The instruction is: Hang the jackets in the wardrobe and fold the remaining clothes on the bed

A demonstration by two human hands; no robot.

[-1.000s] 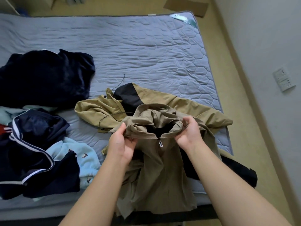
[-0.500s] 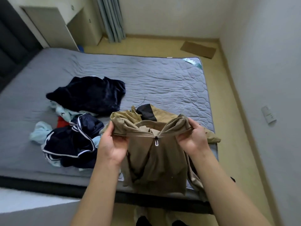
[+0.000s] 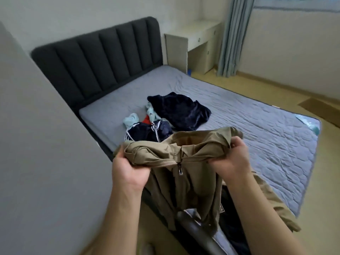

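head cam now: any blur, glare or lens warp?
Head view: soft overall, quilting on the bed smeared; jacket, left hand and right hand readable. Head view: strong wide-angle bend at the headboard and frame edges. Head view: flat daylight from the window, no glare, no hard shadows.

Soft daylight from window (image 3: 303,2), slight blur, edges warped.

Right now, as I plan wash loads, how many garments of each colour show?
Tan jacket: 1
Navy plush garment: 1
Navy striped garment: 1
Light blue clothing: at least 1
Red garment: 1
Total: at least 5
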